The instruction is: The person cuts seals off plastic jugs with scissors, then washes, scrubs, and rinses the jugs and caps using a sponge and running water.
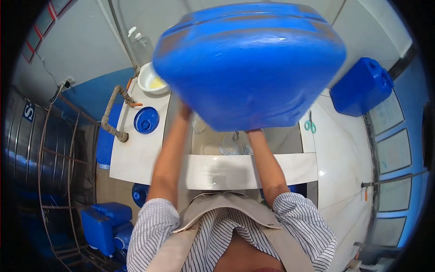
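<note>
A large blue plastic jerrycan [253, 72] is raised above the sink [290, 140], its broad face filling the upper middle of the view. My left hand [185, 109] is at its lower left edge, mostly hidden behind it. Under its lower edge is my right hand [256, 124], also largely covered by the can. Both arms reach up to it, and the fingers of neither hand show. Below the can, inside the sink, lie clear items [230, 146] that are hard to make out.
Left counter: a blue round lid [146, 120], a pipe tap [108, 111], a white bowl [152, 81] and a pump bottle [141, 45]. Right counter: green-handled scissors [310, 125] and another blue jerrycan [362, 88]. Blue cans [102, 226] stand on the floor at lower left, near a metal tank [29, 140].
</note>
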`<state>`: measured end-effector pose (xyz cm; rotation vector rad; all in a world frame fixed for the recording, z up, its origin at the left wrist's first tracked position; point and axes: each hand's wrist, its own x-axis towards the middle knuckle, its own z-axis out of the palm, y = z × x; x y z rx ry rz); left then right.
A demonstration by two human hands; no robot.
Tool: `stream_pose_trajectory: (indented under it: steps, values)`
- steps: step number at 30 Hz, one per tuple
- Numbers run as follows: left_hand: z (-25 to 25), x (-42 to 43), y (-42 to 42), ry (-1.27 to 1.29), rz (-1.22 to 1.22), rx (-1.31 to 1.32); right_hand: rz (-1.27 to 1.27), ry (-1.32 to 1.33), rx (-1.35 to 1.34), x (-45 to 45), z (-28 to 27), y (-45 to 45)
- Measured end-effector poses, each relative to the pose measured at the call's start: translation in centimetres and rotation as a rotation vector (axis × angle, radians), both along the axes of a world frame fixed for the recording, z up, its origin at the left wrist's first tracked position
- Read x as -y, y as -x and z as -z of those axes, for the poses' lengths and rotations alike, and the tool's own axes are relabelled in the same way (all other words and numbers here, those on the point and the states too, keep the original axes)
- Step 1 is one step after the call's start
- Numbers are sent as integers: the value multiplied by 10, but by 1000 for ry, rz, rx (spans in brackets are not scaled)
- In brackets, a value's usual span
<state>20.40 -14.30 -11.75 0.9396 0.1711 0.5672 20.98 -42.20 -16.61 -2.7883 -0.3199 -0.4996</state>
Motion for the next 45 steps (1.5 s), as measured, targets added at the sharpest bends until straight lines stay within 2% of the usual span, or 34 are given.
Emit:
stream_pose_trajectory:
  steps: [2,3,5,6,7,8,9,11,12,14,15,16,18,20,21,23,24,25,26,28,30,32,33,35,36,37,38,39,41,44,45]
  values:
    - [10,29,14,192,111,17,-67,-423,-92,8,-3,0]
    - [8,24,22,244,131,30,-122,-803,-204,16,-8,-2]
    - [-15,3,31,251,145,100,-282,-1834,-562,36,-30,-2]
    - [-18,0,27,241,166,135,-316,-1988,-643,43,-36,-1]
    - [-17,5,23,240,200,170,-301,-1833,-562,44,-34,2]
    - [-12,20,23,242,265,208,-144,-951,-271,44,-28,2]
    - [1,34,22,251,361,278,38,-325,-61,42,-25,4]
    - [17,38,32,301,729,556,112,-347,-12,44,-24,1]
    - [12,30,41,316,792,575,121,-463,-14,50,-29,-1]
    - [-34,-2,72,158,217,60,99,-1107,-122,75,-44,-10]
    - [-57,-25,87,300,220,206,93,-1455,-165,92,-54,-15]
    - [-70,-50,97,34,-131,79,120,-1583,-179,113,-63,-19]
    - [-145,-43,114,-256,-309,164,213,-1694,-189,152,-79,-29]
    - [-194,-14,119,-603,-243,258,375,-1473,-233,168,-93,-36]
    - [-209,6,116,-603,-232,260,466,-1257,-272,163,-101,-35]
    - [-234,54,103,-1089,-20,182,434,-861,-159,129,-112,-30]
    - [-239,79,95,-1332,89,141,299,-703,64,103,-111,-26]
    - [-232,103,83,-1498,100,129,164,-537,280,84,-109,-24]
    - [-216,126,70,-1663,110,114,97,-375,329,63,-111,-20]
    - [-171,164,44,-2174,221,-116,-26,-138,367,27,-106,-11]
    - [-100,162,6,-1973,431,-423,-83,-63,360,13,-96,-1]
    - [-66,147,8,-1941,321,-307,-258,109,150,15,-99,-5]
    - [-54,131,14,-1886,334,-335,-255,104,153,24,-104,-13]
    - [-43,101,30,-1789,313,-395,-563,-187,6,71,-115,-40]
    - [-47,87,40,-1759,283,-424,-524,-430,-16,103,-106,-71]
    - [-50,73,48,-1754,261,-451,-288,-581,-51,134,-97,-103]
    - [-52,62,59,-1742,245,-483,2,-444,-80,163,-99,-125]
    - [-59,53,70,-1745,230,-510,162,-67,45,197,-69,-161]
    - [-79,36,90,-1745,179,-560,384,82,17,221,-41,-172]
    - [-107,8,118,-1687,115,-563,357,108,17,211,-22,-174]
    - [-117,4,126,-1627,89,-527,325,117,125,201,-8,-189]
